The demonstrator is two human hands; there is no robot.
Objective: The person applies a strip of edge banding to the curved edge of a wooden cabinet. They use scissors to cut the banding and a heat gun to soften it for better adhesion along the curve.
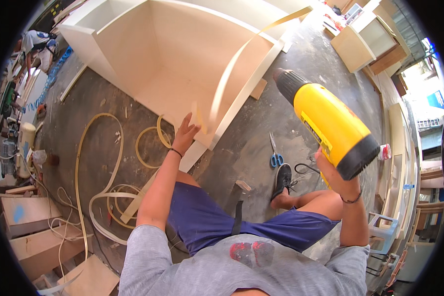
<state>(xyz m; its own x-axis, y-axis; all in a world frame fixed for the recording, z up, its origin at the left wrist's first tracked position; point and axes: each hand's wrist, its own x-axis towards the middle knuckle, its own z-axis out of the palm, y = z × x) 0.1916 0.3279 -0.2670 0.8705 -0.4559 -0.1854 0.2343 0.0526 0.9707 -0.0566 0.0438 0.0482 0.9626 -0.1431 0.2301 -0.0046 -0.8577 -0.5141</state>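
My right hand (332, 170) is wrapped round the handle of a yellow heat gun (330, 123), raised at the right with its dark nozzle toward the upper left. My left hand (184, 134) has its fingers apart beside the near corner of a pale wooden cabinet (163, 69), which lies with its open side up. A long cream strip of edge banding (228, 74) arches over the cabinet's right edge, its lower end blurred by motion near my left fingers. Whether those fingers touch the strip or the wood, I cannot tell.
Blue-handled scissors (276, 159) lie on the concrete floor near my shoe (282, 182). Loose coils of banding (106, 118) spread at the left. Wooden boxes (32, 212) stand at lower left, a plastic stool (384, 232) at right. Another person (37, 47) works at far left.
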